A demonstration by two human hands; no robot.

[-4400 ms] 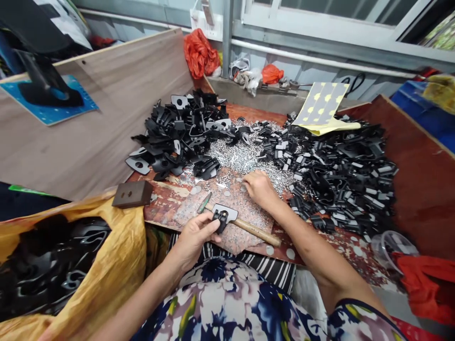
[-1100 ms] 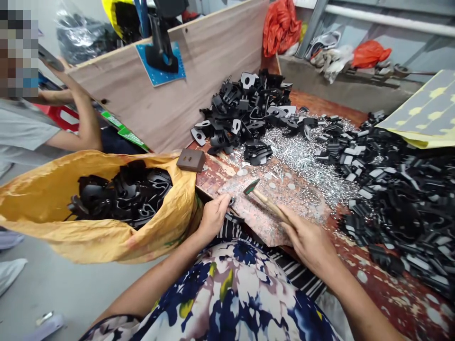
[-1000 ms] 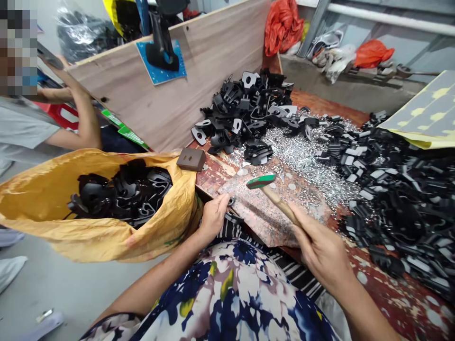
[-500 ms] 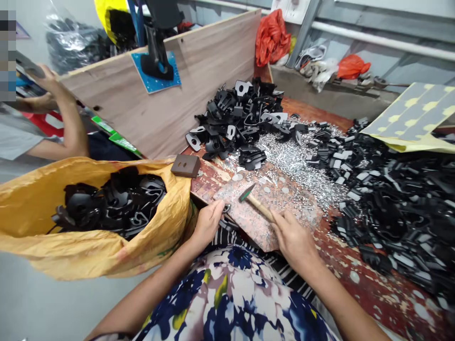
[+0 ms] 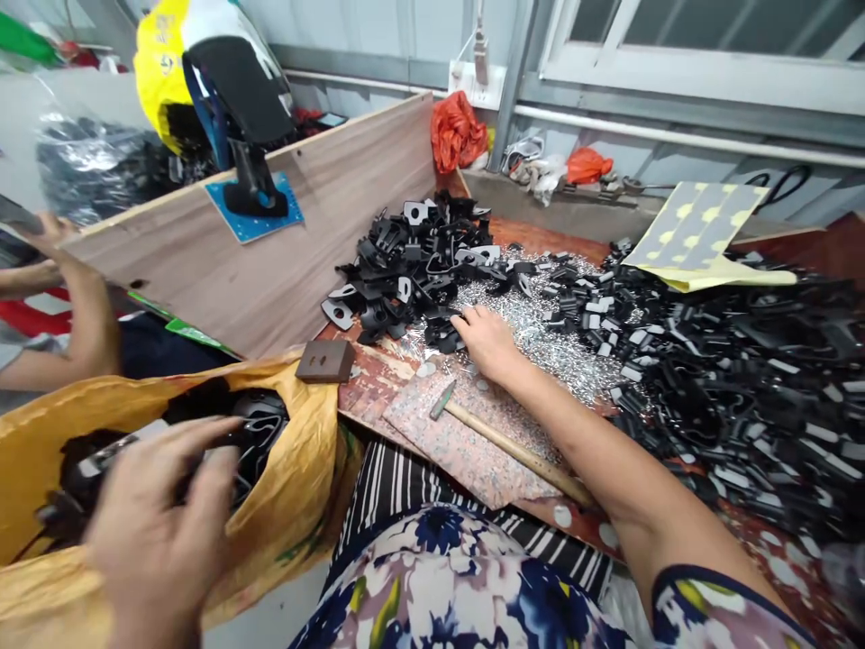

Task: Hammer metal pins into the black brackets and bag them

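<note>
Over the yellow sack (image 5: pixel 307 451) at near left: left hand (image 5: pixel 168 514), motion-blurred, thumb and fingers apart. Sack mouth is wide, black parts (image 5: pixel 260 424) inside; a grey-faced piece shows just past the fingers, can't tell if they touch it. Center near: floral top (image 5: pixel 439 586), striped cloth (image 5: pixel 405 478) under the bench edge.

Next out, speckled slab (image 5: pixel 473 464) on the worn red worktop (image 5: pixel 368 392). Hammer (image 5: pixel 506 442) lies on the slab, nobody holding it, head to the left, handle end beside the right forearm. Brown block (image 5: pixel 325 361) at the worktop's left edge, against the sack.

Beyond the hammer, right hand (image 5: pixel 490 342): fingers bent down at a small black bunch (image 5: pixel 438 333). Can't tell if they're clamped on it. Hands well apart.

Further: loose silver pins (image 5: pixel 547 342) between a left pile of black pieces (image 5: pixel 398 261) and a bigger right heap of black clips (image 5: pixel 709 361). Grey-yellow sheet (image 5: pixel 696 221) on that heap. Wood board (image 5: pixel 338 198) walls off the left; a co-worker's arm (image 5: pixel 91 306) shows past it. Back: orange bag (image 5: pixel 456 131), wall, window (image 5: pixel 709 45).
</note>
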